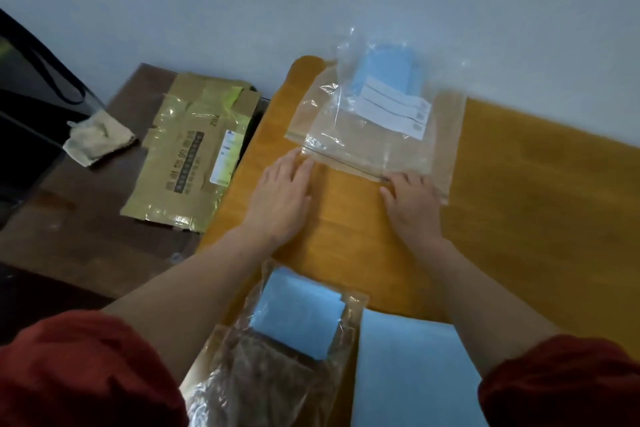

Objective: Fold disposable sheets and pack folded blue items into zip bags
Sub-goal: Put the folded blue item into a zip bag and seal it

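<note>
A clear zip bag (349, 135) lies on the orange table (519, 191), with a folded blue item (388, 71) and a white label inside its far end. My left hand (282, 196) lies flat with straight fingers at the bag's near left corner. My right hand (412, 203) has its fingers curled onto the zip strip at the bag's near right end. Close to me a second folded blue item (298, 315) lies in a crinkled clear bag (263, 374). Beside it a flat blue sheet (408, 374) is spread out.
A flattened taped cardboard box (194, 149) and a beige cloth (97, 139) lie on a dark brown table (69, 236) to the left. A black chair stands at the far left. A pale wall runs behind both tables.
</note>
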